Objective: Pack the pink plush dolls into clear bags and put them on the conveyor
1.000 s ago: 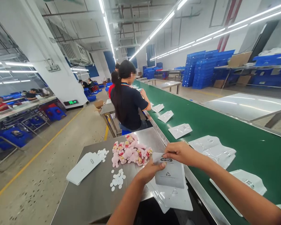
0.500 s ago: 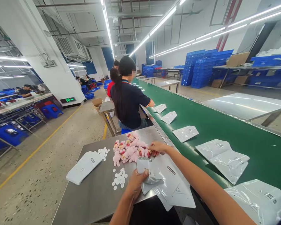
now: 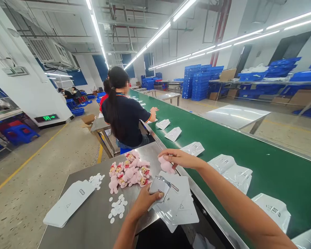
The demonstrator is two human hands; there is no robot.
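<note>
My left hand (image 3: pixel 146 202) grips a silvery-white pouch (image 3: pixel 160 186), whose upper end faces the toys. Between the fingers and thumb of my right hand (image 3: pixel 171 157) hangs a pink plush toy (image 3: pixel 166 165), just above and right of the pouch. A heap of similar pink plush toys (image 3: pixel 131 173) lies on the metal table (image 3: pixel 90 221). Flat white pouches (image 3: pixel 182 204) are stacked beneath and right of my left hand. White round discs (image 3: pixel 118 207) are scattered left of it, with more discs (image 3: pixel 96 180) beside another stack of pouches (image 3: pixel 69 204).
A green conveyor belt (image 3: pixel 238 145) runs along the right, carrying several white pouches (image 3: pixel 230 171). Ahead, a person in a dark shirt (image 3: pixel 124 117) sits beside the belt. A metal-topped table (image 3: pixel 234 116) stands beyond it, and stacked blue crates (image 3: pixel 200 81) are farther back.
My right hand has lifted a pink toy from the heap and holds it near the pouch. The pouch in my left hand is more tilted. The whole view has turned to the right.
</note>
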